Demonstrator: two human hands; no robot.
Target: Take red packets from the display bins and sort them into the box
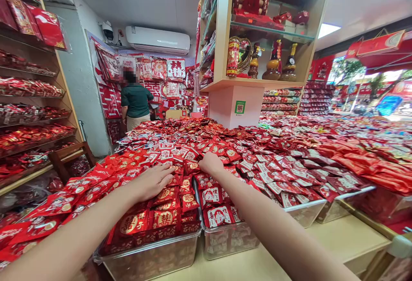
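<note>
Left hand [154,181] lies flat, fingers spread, on glossy red foil sweet packets [167,212]; right hand [210,163] is curled knuckles-up, so can't tell what it's pinching, if anything.

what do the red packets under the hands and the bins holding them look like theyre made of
Red packets: probably thin glossy plastic film, since they show sheen, crinkles and printed gold characters. Bins: clear rigid plastic, possibly acrylic; the packets show through the front wall, which has a shiny rim. The left hand lies flat on the packets, and the right hand rests closed on them.

glossy plastic packets [164,219], clear plastic bins [151,259]
</note>
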